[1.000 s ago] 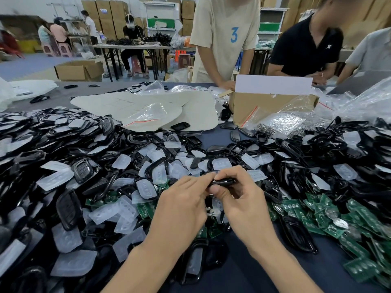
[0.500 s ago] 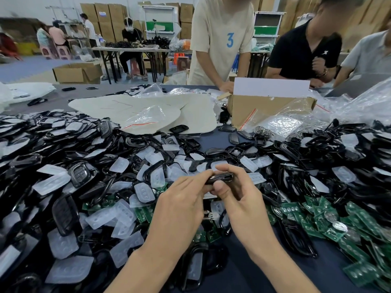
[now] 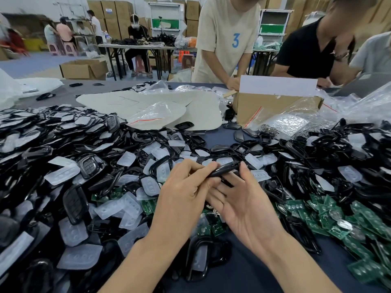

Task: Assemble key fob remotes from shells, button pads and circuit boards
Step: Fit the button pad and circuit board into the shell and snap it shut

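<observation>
Our left hand (image 3: 184,193) pinches a black key fob shell (image 3: 224,169) between thumb and curled fingers, holding it edge-on and roughly level above the middle of the table (image 3: 243,271). Our right hand (image 3: 249,206) lies palm up just beneath it, fingers loosely spread and gripping nothing. Its thumb stands up beside the shell's right end (we cannot tell whether it touches).

Around and below both hands, the dark blue table is heaped with parts. Glossy black shells (image 3: 338,149) form large piles to the left and to the right. Translucent white button pads (image 3: 63,172) are scattered through the left pile and across the middle. Green circuit boards (image 3: 317,216) lie in a drift at the right, near our right wrist, and a few more show under the hands.

Further back, flat cream sheets (image 3: 201,111) lie on the table with clear plastic bags (image 3: 152,113) on top. Just to their right stands an open cardboard box (image 3: 264,104). Across the table, a person in a cream shirt (image 3: 230,39) bearing a blue 3 has a hand at the box's left edge. A person in a black shirt (image 3: 306,51) leans in at the right.
</observation>
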Action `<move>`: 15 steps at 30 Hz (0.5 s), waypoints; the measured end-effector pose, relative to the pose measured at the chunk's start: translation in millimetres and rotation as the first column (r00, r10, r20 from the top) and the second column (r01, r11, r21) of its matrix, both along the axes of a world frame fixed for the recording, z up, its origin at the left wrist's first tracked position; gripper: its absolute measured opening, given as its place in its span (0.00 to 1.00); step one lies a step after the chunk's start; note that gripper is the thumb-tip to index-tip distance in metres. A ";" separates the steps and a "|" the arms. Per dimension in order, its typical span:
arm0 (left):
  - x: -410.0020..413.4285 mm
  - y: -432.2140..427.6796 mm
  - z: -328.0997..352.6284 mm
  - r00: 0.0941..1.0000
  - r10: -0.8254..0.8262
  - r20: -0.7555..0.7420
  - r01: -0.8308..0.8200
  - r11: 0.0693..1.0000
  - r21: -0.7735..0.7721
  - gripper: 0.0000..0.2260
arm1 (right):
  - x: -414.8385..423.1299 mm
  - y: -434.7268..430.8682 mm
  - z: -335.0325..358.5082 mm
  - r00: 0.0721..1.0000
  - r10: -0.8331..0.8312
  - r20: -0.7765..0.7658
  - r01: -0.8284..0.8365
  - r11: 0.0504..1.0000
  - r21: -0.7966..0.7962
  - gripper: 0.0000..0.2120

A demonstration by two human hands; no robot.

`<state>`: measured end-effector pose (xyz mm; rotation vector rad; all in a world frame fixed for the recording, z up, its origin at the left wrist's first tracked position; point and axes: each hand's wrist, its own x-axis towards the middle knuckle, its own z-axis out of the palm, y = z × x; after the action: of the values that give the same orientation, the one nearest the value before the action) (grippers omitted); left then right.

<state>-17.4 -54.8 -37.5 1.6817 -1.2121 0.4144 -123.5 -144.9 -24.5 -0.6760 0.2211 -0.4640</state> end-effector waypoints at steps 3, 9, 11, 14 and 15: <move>-1.5 1.8 4.7 0.999 -0.008 -0.047 0.008 1.000 -0.003 0.12 | 0.9 -0.7 -0.2 1.000 0.015 0.016 -0.015 0.999 0.029 0.28; -3.3 2.5 9.1 0.985 -0.051 -0.166 0.048 0.999 -0.021 0.10 | 2.7 1.2 -0.2 0.999 0.021 0.049 -0.024 0.997 0.068 0.26; -3.3 2.7 9.9 0.980 -0.070 -0.186 0.066 0.997 -0.031 0.10 | 2.3 2.0 -0.1 0.998 0.030 0.060 -0.032 0.999 0.038 0.25; -3.4 3.1 10.5 0.993 -0.049 -0.111 0.045 0.998 -0.042 0.09 | 1.2 3.0 0.8 0.997 0.024 0.070 -0.025 1.000 0.009 0.25; -3.1 3.0 10.0 0.996 -0.034 -0.077 0.031 0.999 -0.042 0.09 | 0.8 3.4 1.4 0.997 0.020 0.072 -0.021 1.000 0.003 0.26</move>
<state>-20.5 -51.8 -27.5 1.6265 -1.1651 0.3487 -122.6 -141.5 -23.1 -0.6564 0.1465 -0.4675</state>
